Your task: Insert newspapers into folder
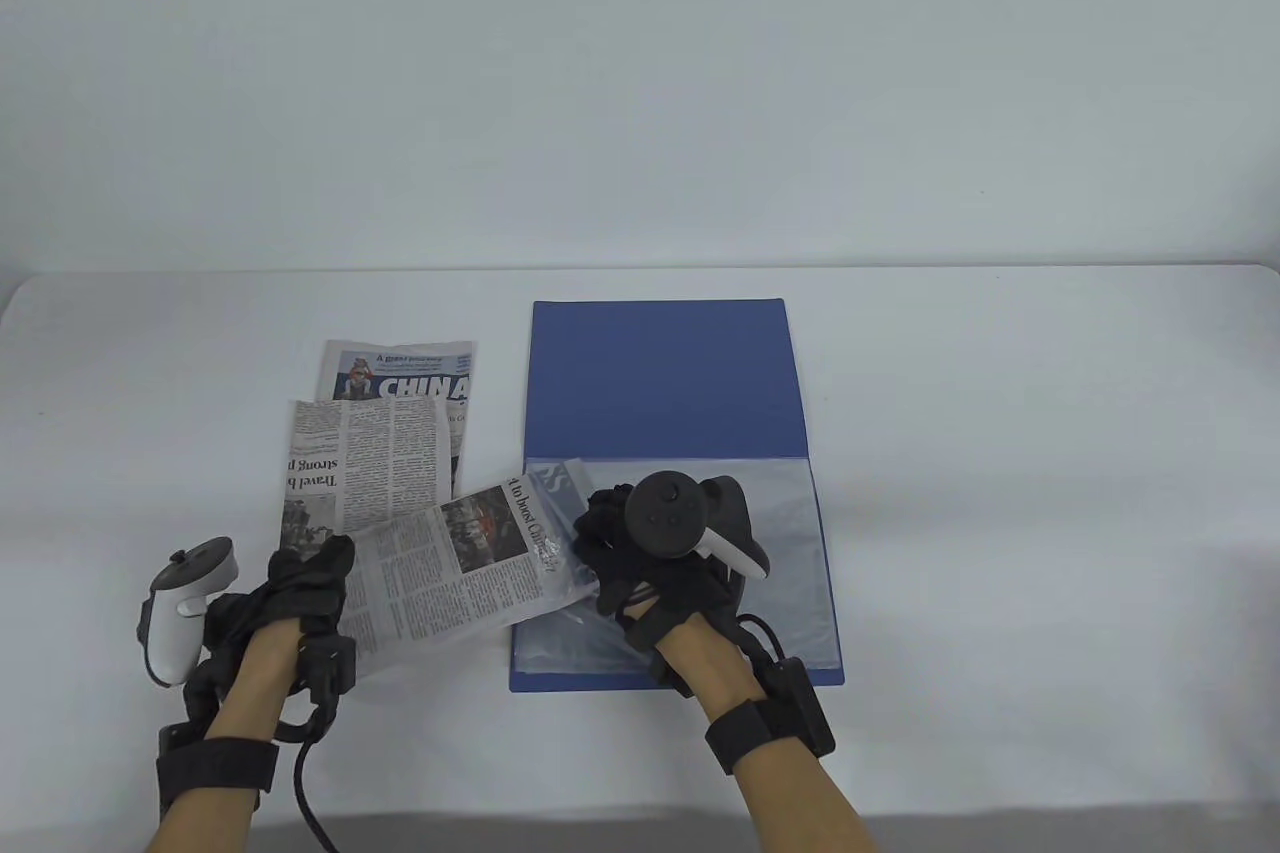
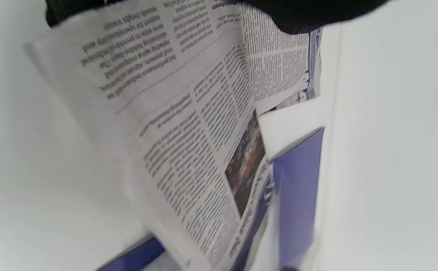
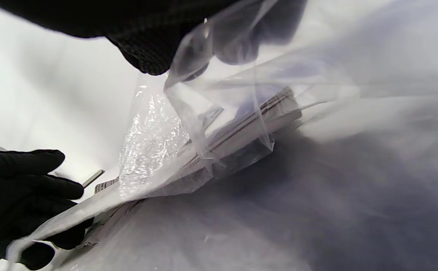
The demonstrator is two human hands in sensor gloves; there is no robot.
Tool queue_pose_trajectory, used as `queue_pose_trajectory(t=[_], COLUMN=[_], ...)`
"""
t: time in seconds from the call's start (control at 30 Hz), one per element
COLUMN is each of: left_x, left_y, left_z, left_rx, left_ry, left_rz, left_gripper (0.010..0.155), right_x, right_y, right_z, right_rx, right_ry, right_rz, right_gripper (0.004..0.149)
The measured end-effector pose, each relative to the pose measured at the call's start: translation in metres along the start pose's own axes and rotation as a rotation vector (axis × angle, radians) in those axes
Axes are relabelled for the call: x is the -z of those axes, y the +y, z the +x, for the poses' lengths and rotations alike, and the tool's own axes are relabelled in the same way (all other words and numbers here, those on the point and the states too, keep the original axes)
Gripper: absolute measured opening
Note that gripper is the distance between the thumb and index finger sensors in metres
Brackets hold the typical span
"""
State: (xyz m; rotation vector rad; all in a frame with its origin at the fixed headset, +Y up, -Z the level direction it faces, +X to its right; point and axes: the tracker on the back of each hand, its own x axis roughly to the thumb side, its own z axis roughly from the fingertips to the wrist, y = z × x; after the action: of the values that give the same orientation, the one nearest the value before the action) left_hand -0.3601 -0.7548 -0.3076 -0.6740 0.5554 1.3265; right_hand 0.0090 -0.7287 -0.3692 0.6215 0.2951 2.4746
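The blue folder point(image 1: 660, 373) lies open mid-table, with clear plastic sleeves point(image 1: 790, 573) on its near half. My left hand point(image 1: 325, 573) grips the near-left end of a newspaper sheet point(image 1: 460, 573). The sheet's right end reaches into the mouth of a sleeve. My right hand point(image 1: 605, 538) pinches that sleeve's left edge and holds it lifted. The right wrist view shows my fingers point(image 3: 155, 49) on the clear film point(image 3: 158, 150), with folded paper point(image 3: 241, 128) inside it. The left wrist view shows the sheet point(image 2: 188, 150) running toward the folder point(image 2: 297, 188).
Two more newspapers lie left of the folder: one headed "CHINA" point(image 1: 400, 378) at the back, and one with a "Travel" headline point(image 1: 360, 463) overlapping it in front. The white table point(image 1: 1000, 493) reaches out to the right and behind.
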Motion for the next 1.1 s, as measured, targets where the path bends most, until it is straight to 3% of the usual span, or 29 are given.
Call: queue_pose_trajectory(t=[0.1, 0.23, 0.53, 0.8, 0.97, 1.1], left_x=[-0.005, 0.002, 0.011, 0.011, 0.021, 0.025], left_y=[-0.009, -0.026, -0.045, -0.051, -0.061, -0.072], left_z=[0.004, 0.007, 0.018, 0.028, 0.027, 0.032], left_rx=[0.1, 0.105, 0.266, 0.289, 0.14, 0.223], left_ry=[0.011, -0.094, -0.272, -0.393, -0.499, -0.477], left_rz=[0.0, -0.07, -0.044, 0.043, -0.14, -0.129], left_gripper=[0.095, 0.094, 0.087, 0.08, 0.079, 0.077], right_x=[0.001, 0.002, 0.003, 0.005, 0.005, 0.005], right_y=[0.003, 0.005, 0.007, 0.006, 0.002, -0.001], right_z=[0.001, 0.005, 0.01, 0.009, 0.008, 0.01], right_rx=[-0.023, -0.054, -0.087, -0.054, 0.0, 0.0], right_ry=[0.003, 0.004, 0.003, 0.0, -0.001, 0.002], right_rz=[0.016, 0.029, 0.037, 0.027, 0.011, -0.006], right_gripper=[0.036, 0.036, 0.036, 0.036, 0.036, 0.036])
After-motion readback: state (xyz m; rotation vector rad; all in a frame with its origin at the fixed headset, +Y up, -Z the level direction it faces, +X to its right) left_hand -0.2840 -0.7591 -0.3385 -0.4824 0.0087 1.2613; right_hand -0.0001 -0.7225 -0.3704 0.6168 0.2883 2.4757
